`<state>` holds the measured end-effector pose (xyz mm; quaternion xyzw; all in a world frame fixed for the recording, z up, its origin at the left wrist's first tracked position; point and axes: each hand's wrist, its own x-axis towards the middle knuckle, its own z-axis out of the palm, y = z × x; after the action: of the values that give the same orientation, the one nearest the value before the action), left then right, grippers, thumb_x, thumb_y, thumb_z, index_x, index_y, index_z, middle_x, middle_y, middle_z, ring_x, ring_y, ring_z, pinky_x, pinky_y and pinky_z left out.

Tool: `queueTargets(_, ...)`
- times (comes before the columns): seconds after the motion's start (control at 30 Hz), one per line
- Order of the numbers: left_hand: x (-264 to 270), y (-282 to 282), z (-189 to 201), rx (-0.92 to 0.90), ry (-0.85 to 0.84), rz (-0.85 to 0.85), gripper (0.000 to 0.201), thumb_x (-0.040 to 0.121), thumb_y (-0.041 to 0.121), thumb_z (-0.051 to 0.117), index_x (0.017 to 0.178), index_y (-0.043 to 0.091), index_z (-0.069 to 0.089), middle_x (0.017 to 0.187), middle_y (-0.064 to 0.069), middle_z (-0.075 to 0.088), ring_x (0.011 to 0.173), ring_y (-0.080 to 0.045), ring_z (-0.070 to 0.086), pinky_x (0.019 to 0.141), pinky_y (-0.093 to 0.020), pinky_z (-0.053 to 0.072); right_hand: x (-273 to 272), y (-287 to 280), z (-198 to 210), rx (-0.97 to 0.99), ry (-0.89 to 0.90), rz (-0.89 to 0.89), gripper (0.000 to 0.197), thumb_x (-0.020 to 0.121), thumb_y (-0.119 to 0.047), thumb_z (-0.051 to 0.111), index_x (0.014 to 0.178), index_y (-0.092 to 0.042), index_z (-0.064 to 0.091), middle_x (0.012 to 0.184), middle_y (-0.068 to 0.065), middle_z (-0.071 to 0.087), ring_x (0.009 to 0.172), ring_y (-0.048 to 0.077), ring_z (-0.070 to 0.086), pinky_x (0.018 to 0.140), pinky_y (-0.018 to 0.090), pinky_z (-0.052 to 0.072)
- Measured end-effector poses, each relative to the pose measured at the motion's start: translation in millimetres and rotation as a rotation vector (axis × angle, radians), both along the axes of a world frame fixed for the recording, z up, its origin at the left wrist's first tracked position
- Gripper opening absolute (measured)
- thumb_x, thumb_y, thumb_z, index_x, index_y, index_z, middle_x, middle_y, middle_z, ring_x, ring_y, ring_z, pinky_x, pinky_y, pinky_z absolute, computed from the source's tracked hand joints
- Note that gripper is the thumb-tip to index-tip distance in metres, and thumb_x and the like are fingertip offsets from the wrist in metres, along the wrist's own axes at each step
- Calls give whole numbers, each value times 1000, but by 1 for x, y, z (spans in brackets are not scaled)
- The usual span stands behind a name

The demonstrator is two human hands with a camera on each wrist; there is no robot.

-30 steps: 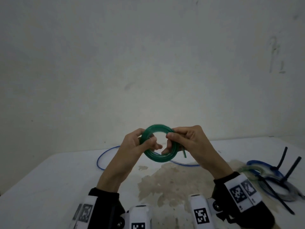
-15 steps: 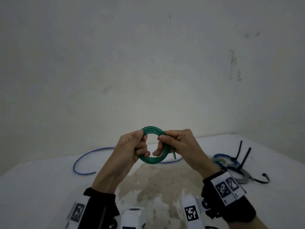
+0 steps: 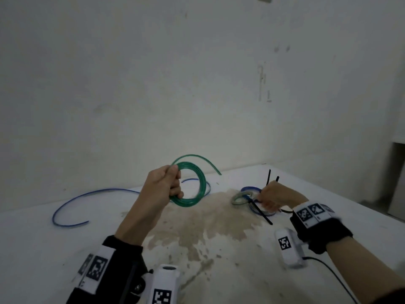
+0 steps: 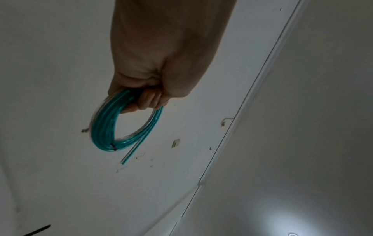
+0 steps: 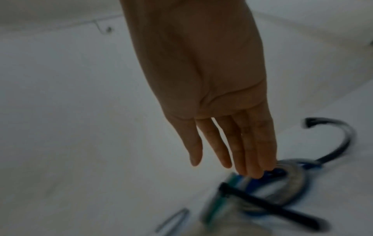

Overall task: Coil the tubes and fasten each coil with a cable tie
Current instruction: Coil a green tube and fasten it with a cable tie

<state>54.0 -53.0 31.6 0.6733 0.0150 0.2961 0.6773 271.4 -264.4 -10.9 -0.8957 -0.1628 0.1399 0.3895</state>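
My left hand (image 3: 174,186) holds the green tube coil (image 3: 194,186) upright above the table, fingers curled through the ring. One loose green end (image 3: 213,166) arcs out to the right. The left wrist view shows the same coil (image 4: 105,127) hanging from the curled fingers (image 4: 147,99). My right hand (image 3: 266,197) is off to the right, over a pile of tied coils (image 3: 240,197). In the right wrist view its straight fingers (image 5: 252,159) touch the blue and clear coils (image 5: 290,178). Black cable ties (image 3: 260,212) lie across the pile, and others (image 3: 268,177) stick up behind the hand.
A loose blue tube (image 3: 87,194) curves over the white table (image 3: 43,249) at the left and passes behind the green coil. A brown stain (image 3: 197,222) covers the table's middle. A bare wall stands behind, and the table's right edge runs near the pile.
My right hand has let go of the green coil and moved right to the pile of tied coils. The coil's outer end has sprung loose. My left hand alone holds it.
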Motion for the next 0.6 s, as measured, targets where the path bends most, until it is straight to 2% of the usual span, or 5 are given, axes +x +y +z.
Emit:
queueTargets(0.2,-3,11,5,-52,-15,9,31,100,13,35,73,6,45,46,9,24,41,-7,25,45,-19,41,12,-14,-24,-511,-58,32,14,91,-17,53,85,-4,50,67,3,46,54,13,43,49,18,34)
queueTargets(0.3,-3,14,6,-67,-12,7,31,100,14,35,72,6,46,46,8,25,41,-7,26,45,-19,41,18,-12,-21,-518,-13,107,15,93,-8,44,95,-12,58,91,7,55,72,18,54,57,18,43)
queueTargets(0.5,-5,16,7,-75,-8,-11,30,100,15,36,73,6,46,49,7,24,42,-8,26,45,-19,41,43,-54,8,-374,-15,-51,22,81,-8,58,99,3,60,89,17,56,59,14,48,53,21,43)
queueTargets(0.53,-5,16,7,-72,-7,-17,30,100,15,35,73,6,46,49,7,23,42,-7,26,45,-19,41,49,-66,8,-412,-25,-73,32,85,-6,58,114,7,56,105,21,55,68,15,50,55,17,45)
queueTargets(0.6,-5,14,7,-69,1,-24,30,100,16,35,74,6,46,49,6,23,42,-7,25,45,-19,40,55,-89,0,-590,-7,-97,50,90,-11,56,137,-2,38,145,16,34,115,22,49,88,17,42)
